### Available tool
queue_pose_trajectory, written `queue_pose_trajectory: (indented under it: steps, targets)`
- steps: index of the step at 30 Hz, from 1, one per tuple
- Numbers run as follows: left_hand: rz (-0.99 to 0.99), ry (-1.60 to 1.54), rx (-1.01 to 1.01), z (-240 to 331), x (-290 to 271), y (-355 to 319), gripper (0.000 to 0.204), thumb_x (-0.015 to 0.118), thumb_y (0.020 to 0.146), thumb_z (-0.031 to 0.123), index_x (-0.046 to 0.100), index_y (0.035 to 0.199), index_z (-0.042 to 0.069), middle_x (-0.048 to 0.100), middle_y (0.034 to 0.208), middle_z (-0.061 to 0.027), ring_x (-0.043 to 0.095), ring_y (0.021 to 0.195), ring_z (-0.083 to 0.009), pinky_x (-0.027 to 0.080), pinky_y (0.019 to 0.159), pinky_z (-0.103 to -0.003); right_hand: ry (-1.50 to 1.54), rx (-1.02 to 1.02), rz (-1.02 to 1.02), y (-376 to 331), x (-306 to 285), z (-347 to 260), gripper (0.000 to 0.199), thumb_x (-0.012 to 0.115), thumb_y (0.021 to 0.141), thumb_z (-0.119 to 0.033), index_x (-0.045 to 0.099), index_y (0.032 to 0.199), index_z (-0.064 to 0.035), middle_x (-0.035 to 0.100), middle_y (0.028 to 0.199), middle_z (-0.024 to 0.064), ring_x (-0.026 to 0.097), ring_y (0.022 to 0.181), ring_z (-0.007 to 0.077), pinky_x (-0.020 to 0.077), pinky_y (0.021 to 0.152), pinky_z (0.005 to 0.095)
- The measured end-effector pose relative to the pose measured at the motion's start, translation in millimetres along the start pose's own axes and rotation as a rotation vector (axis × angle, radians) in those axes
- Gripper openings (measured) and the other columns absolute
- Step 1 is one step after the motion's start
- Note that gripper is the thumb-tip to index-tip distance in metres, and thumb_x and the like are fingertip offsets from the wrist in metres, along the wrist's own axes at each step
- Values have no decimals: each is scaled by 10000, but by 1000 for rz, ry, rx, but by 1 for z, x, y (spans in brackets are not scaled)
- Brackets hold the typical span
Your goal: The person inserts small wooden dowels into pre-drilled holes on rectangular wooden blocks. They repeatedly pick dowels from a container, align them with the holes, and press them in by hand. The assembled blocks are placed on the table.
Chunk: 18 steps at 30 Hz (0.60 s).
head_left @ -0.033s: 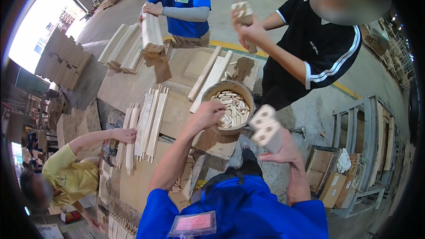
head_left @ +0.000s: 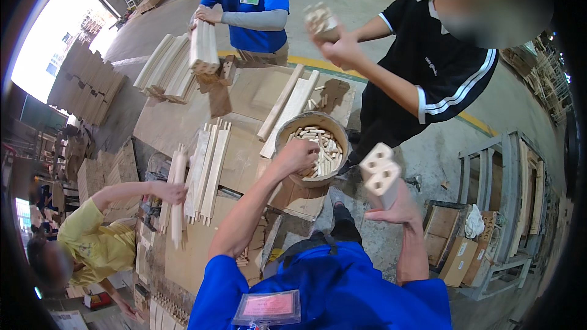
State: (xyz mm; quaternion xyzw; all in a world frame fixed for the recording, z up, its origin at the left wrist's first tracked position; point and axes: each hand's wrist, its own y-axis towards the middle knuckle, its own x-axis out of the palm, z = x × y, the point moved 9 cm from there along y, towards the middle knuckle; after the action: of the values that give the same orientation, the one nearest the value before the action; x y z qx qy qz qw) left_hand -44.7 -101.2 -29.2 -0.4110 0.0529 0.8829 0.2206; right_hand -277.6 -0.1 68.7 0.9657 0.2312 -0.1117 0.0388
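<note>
A round bucket (head_left: 282, 142), its rim pale, holds many short wooden dowels (head_left: 330, 157). My left hand (head_left: 298, 155) reaches over its near left side, fingers curled together and tips down at the dowels. Whatever those fingertips grip is hidden. To the right of the bucket, my right hand (head_left: 398, 206) is closed around a bundle of pale wooden bars (head_left: 380, 177). The bundle is tilted, with its end faces up toward me and round holes showing in them.
Long wooden bars (head_left: 208, 174) lie on the worktable (head_left: 183, 263), beside a co-worker in yellow (head_left: 101, 235). Across stand a co-worker in blue (head_left: 257, 0) with a bar bundle (head_left: 203, 49) and one in black (head_left: 428, 55) holding wooden pieces (head_left: 322, 23). A wooden rack (head_left: 504, 208) stands right.
My right hand and its bundle have shifted slightly right. My left hand has moved a little right over the dowels. The black-shirted co-worker's pieces moved left; the yellow-shirted co-worker's bar moved nearer.
</note>
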Motion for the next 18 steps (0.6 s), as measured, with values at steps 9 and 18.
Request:
queue_pose_trajectory:
  steps: [9, 18]
  targets:
    - [-320, 63, 14, -14, 84, 48, 323, 721, 718, 174, 745, 984, -8, 714, 906, -288, 708, 921, -422, 571, 842, -480, 137, 43, 167, -27, -12, 66, 677, 925, 610, -105, 659, 1227, -21, 718, 1139, 90, 681, 1035, 190, 527, 925, 349]
    - [70, -288, -133, -14, -1, -14, 116, 638, 855, 83, 678, 889, -21, 671, 845, -154, 658, 691, -264, 538, 651, -377, -101, -113, -72, 8, 51, 69, 596, 884, 625, -103, 684, 1178, -9, 723, 1132, 156, 714, 1007, 311, 549, 910, 377]
